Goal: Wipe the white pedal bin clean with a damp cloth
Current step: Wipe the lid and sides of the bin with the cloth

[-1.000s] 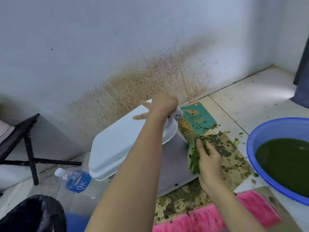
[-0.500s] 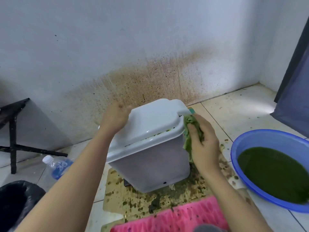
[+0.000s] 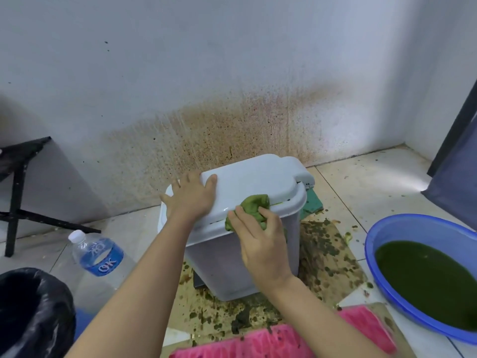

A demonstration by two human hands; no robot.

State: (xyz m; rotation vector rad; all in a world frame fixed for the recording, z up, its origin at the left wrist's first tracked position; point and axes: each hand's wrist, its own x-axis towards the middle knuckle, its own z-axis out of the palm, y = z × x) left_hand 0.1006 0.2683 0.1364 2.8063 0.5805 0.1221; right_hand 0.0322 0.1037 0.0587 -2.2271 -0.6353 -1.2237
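The white pedal bin (image 3: 214,262) stands on the floor on a spattered sheet of cardboard (image 3: 325,251), close to a stained wall (image 3: 232,125), its lid (image 3: 258,177) down. The step in hand looks like wiping the seam where the lid meets the rim. A thin green line shows along that seam just right of the cloth (image 3: 254,206), so the stroke should run along the groove, not across it. Folding a clean edge of cloth into the gap and pressing firmly should help. The cloth is already green, and rinsing it in cleaner water would likely avoid smearing.

The right hand (image 3: 260,244) bunches the cloth in curled fingers against the bin's near rim, its palm over the front wall. The left hand (image 3: 191,200) lies spread flat on the lid's left end, steadying the bin.

Further out, a blue basin (image 3: 402,223) of dark green liquid sits to the right. A water bottle (image 3: 100,257) and a black-lined bin (image 3: 33,306) sit to the left.
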